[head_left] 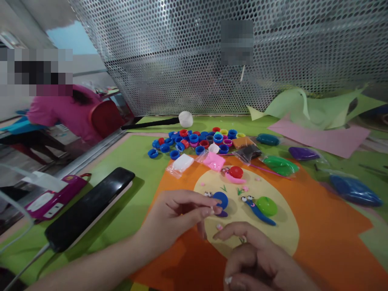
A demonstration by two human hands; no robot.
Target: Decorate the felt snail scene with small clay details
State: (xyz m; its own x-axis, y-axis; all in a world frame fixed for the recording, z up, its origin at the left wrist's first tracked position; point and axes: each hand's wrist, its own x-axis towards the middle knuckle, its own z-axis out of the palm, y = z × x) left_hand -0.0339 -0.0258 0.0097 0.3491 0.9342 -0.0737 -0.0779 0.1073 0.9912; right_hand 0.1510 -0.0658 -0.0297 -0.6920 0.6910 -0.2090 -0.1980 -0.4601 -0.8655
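Observation:
My left hand (174,218) comes over an orange sheet (327,226), its thumb and fingertips pinched together. A whitish speck shows at those fingertips; I cannot tell what it is. Partly behind them lies a clay snail with a round blue shell (222,199) and googly eyes. At the lower middle is my right hand (257,258), index finger stretched out, other fingers curled. A tiny white piece (228,279) shows by its thumb. On the cream oval (283,234) also lie a blue snail with a green shell (266,206) and a pink snail with a red shell (235,172).
Behind the sheet are packets of white (183,163), pink (214,161), green (280,166) and blue clay (354,190), plus many bottle-cap rings (194,138). A black power bank (91,208) and a purple power strip (56,198) lie left. Perforated metal (188,60) stands behind.

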